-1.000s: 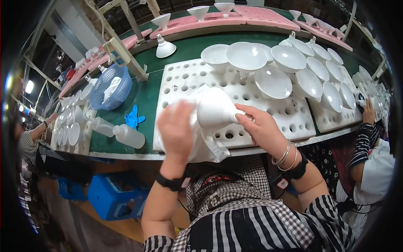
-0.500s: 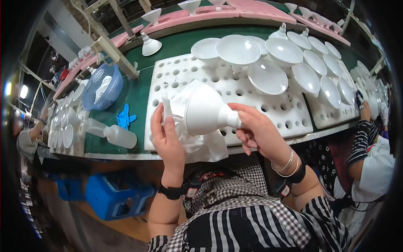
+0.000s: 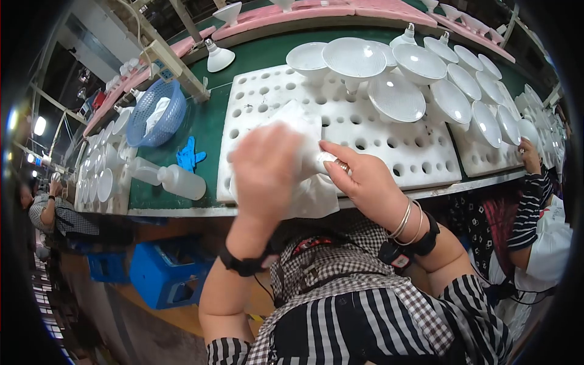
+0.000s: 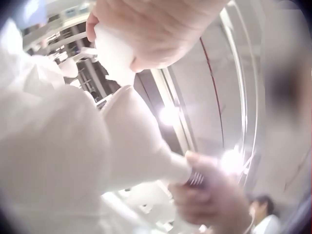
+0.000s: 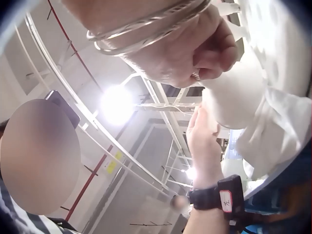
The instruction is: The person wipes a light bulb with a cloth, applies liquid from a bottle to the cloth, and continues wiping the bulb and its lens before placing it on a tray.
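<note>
My right hand (image 3: 368,179) grips the narrow end of a white cone-shaped lamp bulb (image 4: 136,141), with its metal screw base (image 4: 196,178) by the fingers in the left wrist view. My left hand (image 3: 267,167), blurred in the head view, is at the bulb's wide end and hides most of it there. A white cloth (image 4: 114,53) is pinched between the left thumb and fingers. More of the cloth (image 3: 313,198) drapes below the bulb, over the front of the white foam board (image 3: 426,159).
Several bulbs (image 3: 396,97) stand in the holed board at the back right. A blue basket (image 3: 157,112), a blue glove (image 3: 190,155) and plastic bottles (image 3: 182,182) sit to the left. Another person's hand (image 3: 530,157) is at the far right. Blue stools (image 3: 161,274) stand below the table.
The left hand first moved back from the bulb, showing its wide end, then swung over it again with the cloth. The right hand has kept its grip on the narrow end.
</note>
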The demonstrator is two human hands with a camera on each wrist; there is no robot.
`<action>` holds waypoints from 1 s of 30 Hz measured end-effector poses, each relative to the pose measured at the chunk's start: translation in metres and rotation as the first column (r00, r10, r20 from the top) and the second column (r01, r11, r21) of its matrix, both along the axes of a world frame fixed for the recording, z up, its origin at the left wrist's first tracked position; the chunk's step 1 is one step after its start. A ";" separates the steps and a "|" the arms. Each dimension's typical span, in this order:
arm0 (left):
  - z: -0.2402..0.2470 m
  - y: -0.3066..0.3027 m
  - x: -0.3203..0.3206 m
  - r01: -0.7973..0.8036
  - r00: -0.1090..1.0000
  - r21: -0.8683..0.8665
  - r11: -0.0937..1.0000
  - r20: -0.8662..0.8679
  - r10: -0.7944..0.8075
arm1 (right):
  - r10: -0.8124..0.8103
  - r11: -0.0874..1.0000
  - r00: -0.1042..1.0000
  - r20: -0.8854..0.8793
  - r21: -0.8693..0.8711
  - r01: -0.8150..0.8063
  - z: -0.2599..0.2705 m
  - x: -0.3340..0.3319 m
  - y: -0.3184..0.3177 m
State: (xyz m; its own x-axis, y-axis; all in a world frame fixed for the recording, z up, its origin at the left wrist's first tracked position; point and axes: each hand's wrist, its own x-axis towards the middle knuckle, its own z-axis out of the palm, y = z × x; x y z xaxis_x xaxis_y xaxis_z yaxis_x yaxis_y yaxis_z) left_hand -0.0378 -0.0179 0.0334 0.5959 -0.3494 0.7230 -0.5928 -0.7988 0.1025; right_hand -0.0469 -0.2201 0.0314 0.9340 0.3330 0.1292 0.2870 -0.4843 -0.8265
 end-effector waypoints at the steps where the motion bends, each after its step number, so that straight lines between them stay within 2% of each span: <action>1: -0.006 0.000 -0.004 -0.018 1.000 0.060 0.998 0.009 0.018 | -0.009 0.999 1.000 -0.001 -0.035 0.009 0.002 -0.002 0.001; 3: -0.026 0.016 0.001 -0.043 0.999 0.114 0.993 0.029 0.040 | -0.008 1.000 0.999 0.032 -0.002 0.008 -0.005 -0.001 0.002; 5: -0.041 0.054 0.024 -0.300 0.954 -0.096 0.949 -0.028 0.299 | -0.035 0.999 0.997 0.074 0.040 0.032 -0.005 0.000 0.000; 6: -0.037 0.050 0.019 -0.296 0.955 -0.100 0.950 -0.028 0.294 | -0.047 0.998 0.999 0.017 0.046 0.046 -0.003 0.000 -0.002; 8: -0.025 0.036 0.004 -0.264 0.956 -0.261 0.929 0.056 0.287 | -0.058 0.997 0.998 -0.037 0.058 0.060 -0.001 0.003 -0.001; 9: -0.027 0.023 -0.002 -0.161 0.977 -0.229 0.960 0.103 0.189 | -0.058 0.994 0.991 -0.116 0.089 0.069 0.001 0.004 0.000; 10: -0.032 0.011 -0.011 -0.169 0.975 -0.230 0.958 0.101 0.196 | -0.053 0.990 0.980 -0.194 0.118 0.077 0.002 0.005 0.001; 12: -0.037 -0.003 -0.023 -0.053 0.995 0.103 0.993 0.090 0.044 | -0.041 0.989 0.979 -0.199 0.129 0.068 -0.001 0.009 0.000; 13: -0.047 0.013 -0.016 -0.056 0.995 0.079 0.995 0.092 0.049 | -0.037 0.988 0.977 -0.211 0.140 0.067 -0.002 0.009 -0.002; 14: -0.053 0.025 -0.007 -0.130 0.981 0.001 0.992 0.147 0.128 | -0.041 0.988 0.978 -0.206 0.138 0.071 -0.001 0.010 -0.005; 16: -0.058 0.050 0.002 -0.378 0.925 -0.056 0.924 0.015 0.379 | -0.049 0.989 0.972 -0.231 0.124 0.079 -0.001 0.009 -0.010; 17: -0.058 0.052 -0.001 -0.376 0.926 -0.059 0.925 0.014 0.378 | -0.051 0.989 0.972 -0.230 0.121 0.081 -0.001 0.007 -0.012; 19: -0.049 0.056 -0.008 -0.298 0.948 -0.292 0.909 0.018 0.317 | -0.027 0.986 0.962 -0.272 0.150 0.070 -0.004 0.003 -0.011; 20: -0.045 0.053 -0.013 -0.306 0.946 -0.288 0.907 0.014 0.324 | -0.020 0.986 0.961 -0.277 0.153 0.064 -0.005 -0.002 -0.012; 22: -0.041 0.040 -0.019 -0.214 0.976 -0.349 0.912 -0.044 0.212 | 0.033 0.999 0.970 -0.240 0.029 -0.027 -0.006 -0.009 -0.014; 23: -0.042 0.037 -0.021 -0.214 0.977 -0.423 0.880 -0.113 0.183 | 0.038 0.999 0.970 -0.239 0.030 -0.032 -0.008 -0.012 -0.016; 24: -0.045 0.034 -0.023 -0.214 0.977 -0.423 0.880 -0.113 0.183 | 0.145 0.983 0.904 -0.401 0.163 -0.086 -0.012 -0.015 -0.019; 25: -0.048 0.031 -0.025 -0.158 0.983 -0.482 0.862 -0.163 0.089 | 0.260 0.948 0.804 -0.535 0.299 -0.108 -0.016 -0.016 -0.021; 26: -0.051 0.025 -0.028 -0.103 0.978 -0.542 0.834 -0.209 -0.014 | 0.251 0.950 0.805 -0.538 0.298 -0.097 -0.019 -0.013 -0.019; 27: -0.045 0.011 -0.036 -0.044 0.969 -0.565 0.824 -0.225 -0.103 | 0.276 0.936 0.733 -0.622 0.347 -0.057 -0.023 -0.007 -0.016; 28: -0.044 0.005 -0.041 -0.037 0.967 -0.567 0.823 -0.229 -0.114 | 0.305 0.920 0.652 -0.694 0.392 -0.013 -0.029 -0.003 -0.016; 30: -0.043 -0.001 -0.047 0.029 0.959 -0.578 0.816 -0.214 -0.185 | 0.304 0.915 0.669 -0.678 0.404 -0.006 -0.043 -0.002 -0.015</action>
State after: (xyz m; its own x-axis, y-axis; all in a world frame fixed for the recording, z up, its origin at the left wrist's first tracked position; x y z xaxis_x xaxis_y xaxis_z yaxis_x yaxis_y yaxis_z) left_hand -0.0844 -0.0185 -0.0095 0.7648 0.0010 0.6442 -0.5628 -0.4856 0.6689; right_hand -0.0487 -0.2353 -0.0120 0.7192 0.5540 -0.4193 -0.4193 -0.1352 -0.8977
